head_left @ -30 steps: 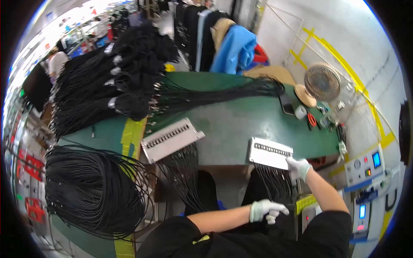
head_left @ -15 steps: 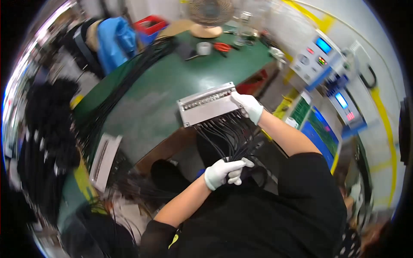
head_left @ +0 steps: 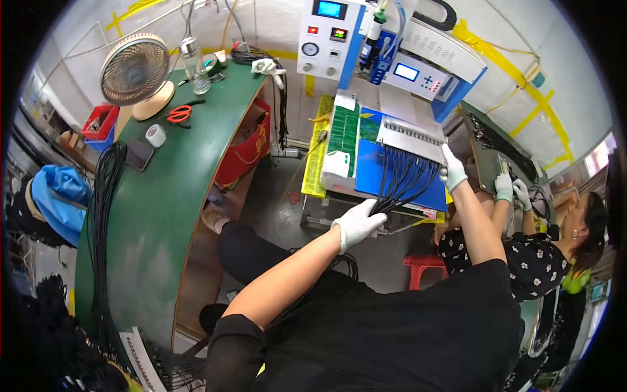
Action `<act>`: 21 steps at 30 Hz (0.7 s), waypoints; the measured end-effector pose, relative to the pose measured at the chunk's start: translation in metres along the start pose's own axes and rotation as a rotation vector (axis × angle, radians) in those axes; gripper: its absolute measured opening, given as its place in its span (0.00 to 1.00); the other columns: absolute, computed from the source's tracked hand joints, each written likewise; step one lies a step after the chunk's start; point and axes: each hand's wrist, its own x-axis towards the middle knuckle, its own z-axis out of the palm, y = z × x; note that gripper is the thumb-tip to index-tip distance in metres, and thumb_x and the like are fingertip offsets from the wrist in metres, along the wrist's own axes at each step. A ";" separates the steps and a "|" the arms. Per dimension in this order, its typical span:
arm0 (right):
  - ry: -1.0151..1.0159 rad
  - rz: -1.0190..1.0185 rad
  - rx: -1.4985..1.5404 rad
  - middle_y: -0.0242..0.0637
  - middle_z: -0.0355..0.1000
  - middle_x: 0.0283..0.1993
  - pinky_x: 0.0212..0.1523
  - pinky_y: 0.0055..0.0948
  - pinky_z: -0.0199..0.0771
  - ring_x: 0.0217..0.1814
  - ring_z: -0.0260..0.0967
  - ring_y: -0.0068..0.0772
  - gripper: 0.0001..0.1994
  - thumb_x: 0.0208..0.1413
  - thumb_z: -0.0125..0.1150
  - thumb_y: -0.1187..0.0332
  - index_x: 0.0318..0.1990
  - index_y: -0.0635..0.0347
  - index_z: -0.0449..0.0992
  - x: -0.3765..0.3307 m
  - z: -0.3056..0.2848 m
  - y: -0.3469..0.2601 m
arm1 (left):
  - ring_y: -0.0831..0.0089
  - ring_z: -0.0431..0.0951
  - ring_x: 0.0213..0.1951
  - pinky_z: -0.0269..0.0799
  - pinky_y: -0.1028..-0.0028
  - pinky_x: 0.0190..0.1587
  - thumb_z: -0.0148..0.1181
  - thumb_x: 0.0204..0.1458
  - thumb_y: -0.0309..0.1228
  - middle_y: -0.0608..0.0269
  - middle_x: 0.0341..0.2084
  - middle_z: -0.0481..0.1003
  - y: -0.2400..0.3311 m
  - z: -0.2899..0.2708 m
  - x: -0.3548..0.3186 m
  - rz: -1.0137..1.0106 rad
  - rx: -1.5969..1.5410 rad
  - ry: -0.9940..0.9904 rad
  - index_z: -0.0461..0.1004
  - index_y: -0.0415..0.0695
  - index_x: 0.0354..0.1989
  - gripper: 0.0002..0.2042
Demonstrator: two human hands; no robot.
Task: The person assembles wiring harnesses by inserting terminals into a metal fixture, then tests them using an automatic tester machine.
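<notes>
White walls striped with yellow tape close in a workshop, where a blue-and-white machine point(head_left: 392, 52) stands at the far middle. Near the middle, the left hand point(head_left: 358, 223), in a white glove, is closed around a bundle of black cables point(head_left: 400, 186). They fan up and to the right into a long grey holder point(head_left: 410, 136). The gloved right hand point(head_left: 452, 171) grips the right end of that holder, fingers curled over its edge, above a blue tray point(head_left: 369, 171) below the machine. A green circuit panel point(head_left: 346, 127) lies just left of the tray. Further left, a green table point(head_left: 163, 196) carries a fan point(head_left: 136, 68), red-handled scissors point(head_left: 178, 115), a tape roll point(head_left: 155, 135) and long black cables. At the right, another person's gloved hands point(head_left: 511, 189) work at a dark bench.
</notes>
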 end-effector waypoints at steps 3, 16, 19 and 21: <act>0.003 0.036 -0.009 0.17 0.59 0.17 0.10 0.18 0.44 0.11 0.52 0.14 0.16 0.56 0.65 0.44 0.29 0.41 0.71 0.021 -0.020 0.022 | 0.76 0.73 0.24 0.73 0.73 0.29 0.53 0.60 0.36 0.63 0.28 0.74 -0.002 0.010 0.017 -0.037 0.002 -0.065 0.68 0.39 0.53 0.16; -0.109 0.127 -0.007 0.18 0.62 0.17 0.07 0.17 0.43 0.09 0.51 0.13 0.15 0.57 0.66 0.47 0.34 0.41 0.70 0.048 -0.016 0.031 | 0.79 0.71 0.25 0.72 0.75 0.29 0.51 0.63 0.36 0.65 0.28 0.71 -0.014 0.027 0.029 -0.104 -0.129 -0.058 0.66 0.41 0.55 0.16; -0.097 0.144 -0.031 0.18 0.61 0.17 0.07 0.17 0.43 0.08 0.51 0.13 0.15 0.56 0.67 0.46 0.35 0.41 0.70 0.048 -0.018 0.031 | 0.79 0.71 0.25 0.72 0.75 0.28 0.51 0.63 0.35 0.65 0.28 0.71 -0.017 0.036 0.028 -0.132 -0.100 -0.073 0.66 0.42 0.54 0.15; -0.101 0.123 -0.048 0.18 0.61 0.17 0.07 0.17 0.44 0.08 0.51 0.14 0.15 0.56 0.67 0.46 0.35 0.41 0.70 0.047 -0.018 0.031 | 0.79 0.71 0.26 0.72 0.75 0.28 0.51 0.63 0.35 0.65 0.28 0.71 -0.019 0.041 0.027 -0.128 -0.186 -0.091 0.66 0.42 0.52 0.14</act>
